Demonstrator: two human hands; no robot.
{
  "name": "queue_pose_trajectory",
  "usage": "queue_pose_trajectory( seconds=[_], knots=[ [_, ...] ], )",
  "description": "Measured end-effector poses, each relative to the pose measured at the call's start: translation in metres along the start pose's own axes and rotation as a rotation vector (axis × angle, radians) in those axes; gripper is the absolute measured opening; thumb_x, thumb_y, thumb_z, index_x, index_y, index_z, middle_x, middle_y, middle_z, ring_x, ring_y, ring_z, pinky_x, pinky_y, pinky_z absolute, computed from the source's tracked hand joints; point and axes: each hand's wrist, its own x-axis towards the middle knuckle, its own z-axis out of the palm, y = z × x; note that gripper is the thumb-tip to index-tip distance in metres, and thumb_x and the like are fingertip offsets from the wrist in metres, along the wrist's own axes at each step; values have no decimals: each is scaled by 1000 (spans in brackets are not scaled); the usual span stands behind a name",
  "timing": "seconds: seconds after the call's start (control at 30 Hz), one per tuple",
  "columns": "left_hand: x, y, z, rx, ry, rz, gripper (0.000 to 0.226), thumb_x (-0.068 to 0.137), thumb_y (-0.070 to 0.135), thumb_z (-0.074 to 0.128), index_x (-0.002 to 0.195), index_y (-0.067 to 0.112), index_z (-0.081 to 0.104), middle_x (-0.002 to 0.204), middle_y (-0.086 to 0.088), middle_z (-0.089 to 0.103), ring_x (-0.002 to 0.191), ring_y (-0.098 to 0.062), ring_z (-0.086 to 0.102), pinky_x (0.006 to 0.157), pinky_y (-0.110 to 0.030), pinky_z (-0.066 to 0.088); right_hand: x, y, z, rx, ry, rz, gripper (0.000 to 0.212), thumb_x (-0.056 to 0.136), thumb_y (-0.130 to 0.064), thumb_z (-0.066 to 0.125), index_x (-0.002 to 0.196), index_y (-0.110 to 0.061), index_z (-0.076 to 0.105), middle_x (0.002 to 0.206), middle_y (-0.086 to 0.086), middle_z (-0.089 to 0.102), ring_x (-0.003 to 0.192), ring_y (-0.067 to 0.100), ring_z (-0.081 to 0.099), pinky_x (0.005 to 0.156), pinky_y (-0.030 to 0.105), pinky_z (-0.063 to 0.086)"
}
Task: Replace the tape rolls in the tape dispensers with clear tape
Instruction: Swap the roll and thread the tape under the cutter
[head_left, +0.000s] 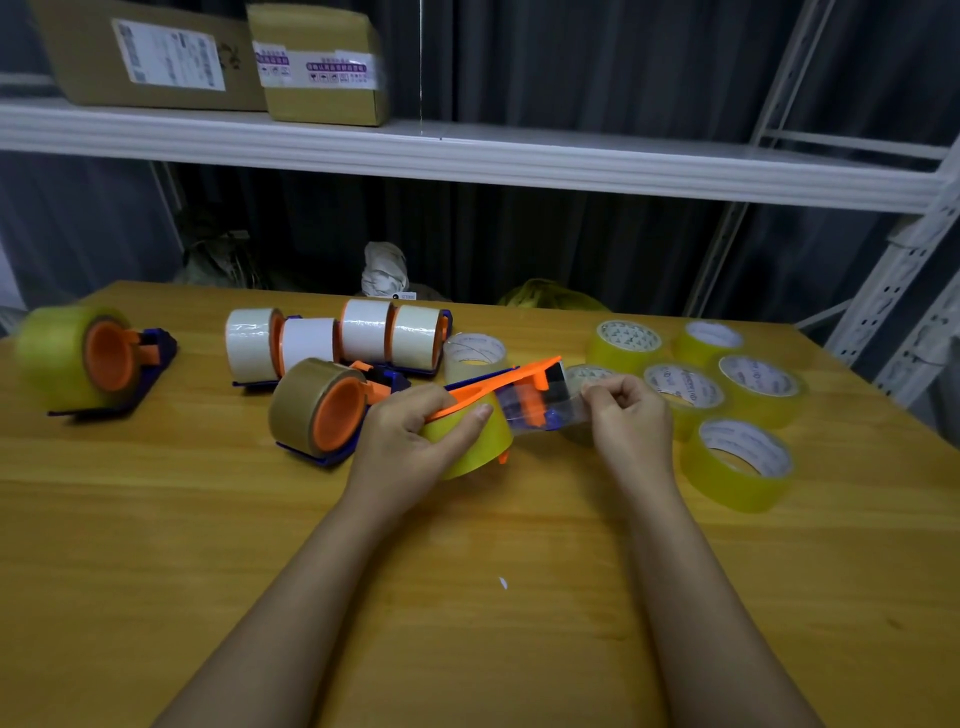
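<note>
My left hand (415, 441) grips an orange and blue tape dispenser (498, 382) with a yellowish clear tape roll (478, 441) on it, held above the middle of the wooden table (467, 597). My right hand (623, 415) pinches the loose end of the clear tape (545, 410), drawn out over the dispenser's front. A dispenser with a brown roll (317, 408) lies just to the left. Behind it lie dispensers with white rolls (332, 340). At the far left stands a dispenser with a clear roll (78, 358).
Several loose clear tape rolls (737, 462) lie flat on the right side of the table, one more (475, 356) behind the held dispenser. A white metal shelf (467, 150) with cardboard boxes (317, 62) runs above the far edge. A rack upright (904, 291) stands at the right.
</note>
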Motion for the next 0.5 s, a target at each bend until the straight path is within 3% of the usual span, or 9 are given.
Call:
queue_pose_trajectory(
  seconds=[0.27, 0.5],
  knots=[
    [0, 0, -1, 4, -24, 6, 42, 82, 49, 56, 77, 9, 67, 73, 6, 62, 78, -10, 59, 53, -21, 42, -3, -3, -1, 8, 15, -22, 19, 89, -10, 58, 71, -14, 58, 69, -6, 57, 63, 3, 50, 51, 7, 37],
    [1, -2, -3, 30, -49, 21, 44, 82, 49, 56, 74, 8, 67, 72, -1, 64, 71, -13, 59, 55, -30, 44, -1, -2, -2, 29, 61, -32, 17, 90, -11, 60, 73, -14, 59, 70, -7, 58, 64, 2, 51, 53, 7, 38]
  ],
)
